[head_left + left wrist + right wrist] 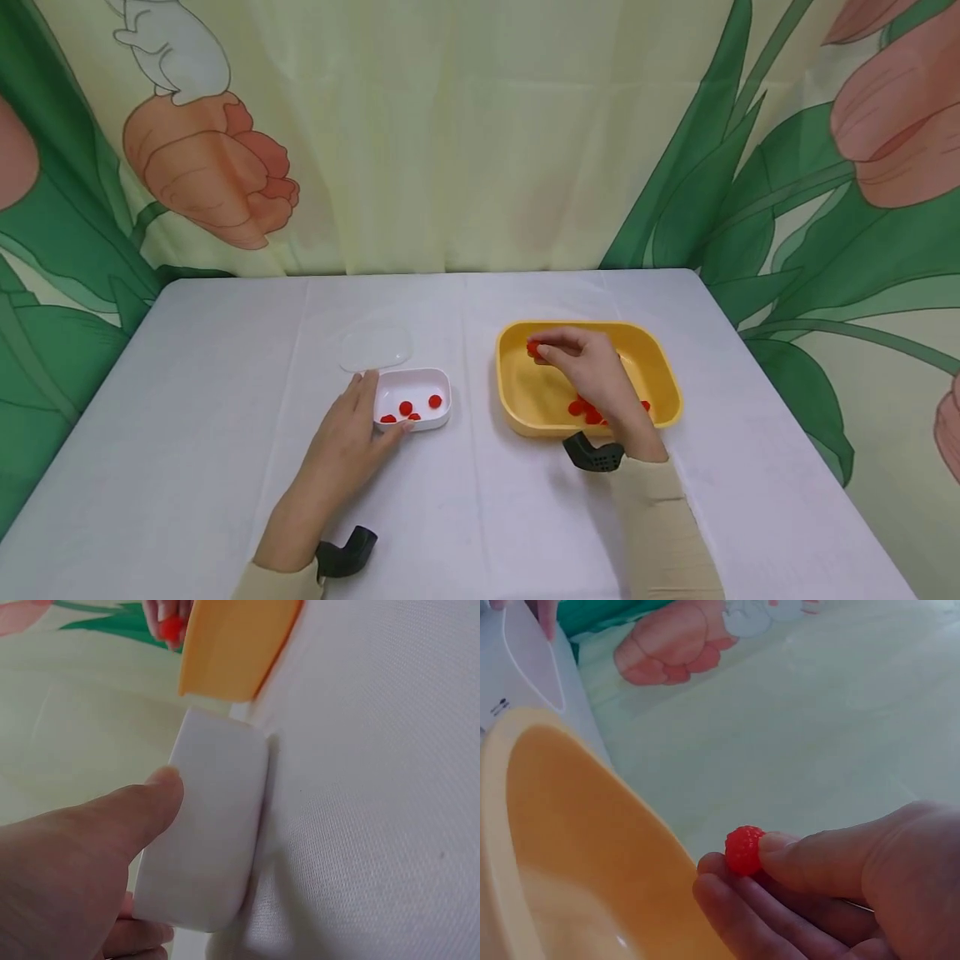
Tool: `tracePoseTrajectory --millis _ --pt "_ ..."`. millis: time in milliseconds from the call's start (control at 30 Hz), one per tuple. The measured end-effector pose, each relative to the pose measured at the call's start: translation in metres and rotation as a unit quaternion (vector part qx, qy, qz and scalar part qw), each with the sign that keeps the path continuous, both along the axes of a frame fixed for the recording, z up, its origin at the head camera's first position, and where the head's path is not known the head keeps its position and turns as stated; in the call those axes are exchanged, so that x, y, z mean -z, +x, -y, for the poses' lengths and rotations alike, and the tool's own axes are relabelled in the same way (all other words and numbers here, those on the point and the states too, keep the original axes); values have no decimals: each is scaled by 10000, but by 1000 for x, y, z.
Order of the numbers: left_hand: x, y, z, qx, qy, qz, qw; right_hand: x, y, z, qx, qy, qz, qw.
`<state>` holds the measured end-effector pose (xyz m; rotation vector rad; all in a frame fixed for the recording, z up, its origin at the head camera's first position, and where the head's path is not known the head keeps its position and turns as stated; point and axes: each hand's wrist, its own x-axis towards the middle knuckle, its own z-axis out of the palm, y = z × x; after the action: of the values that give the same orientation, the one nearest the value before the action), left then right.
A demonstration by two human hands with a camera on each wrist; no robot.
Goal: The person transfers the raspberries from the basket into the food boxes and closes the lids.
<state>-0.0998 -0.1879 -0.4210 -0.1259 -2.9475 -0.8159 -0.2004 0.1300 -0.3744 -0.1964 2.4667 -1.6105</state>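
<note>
My right hand (588,367) is over the yellow tray (528,400), pinching a red toy raspberry (744,850) between thumb and fingertips. The bumpy surface of the raspberry shows clearly in the right wrist view. More red raspberries (588,410) lie in the near part of the tray, partly hidden by that hand. My left hand (348,433) holds a small white box (214,817) at its left end, thumb along the near wall and fingers round the side. Inside the box are several red raspberries (406,408).
A clear lid (375,343) lies flat on the white tablecloth (480,508), just behind the white box. The tray stands right of the box, with a strip of cloth between them. A printed curtain (465,150) hangs behind the table's far edge.
</note>
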Motion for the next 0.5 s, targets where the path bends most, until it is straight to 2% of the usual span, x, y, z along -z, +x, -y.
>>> tracePoseTrajectory --millis 333,500 --pt "-2 -1 -2 -66 -80 0 9999 0 4 27 -366 -902 133 9952" --pt "-1 1 -1 -84 -73 18 9999 -3 5 38 -477 -927 143 9944"
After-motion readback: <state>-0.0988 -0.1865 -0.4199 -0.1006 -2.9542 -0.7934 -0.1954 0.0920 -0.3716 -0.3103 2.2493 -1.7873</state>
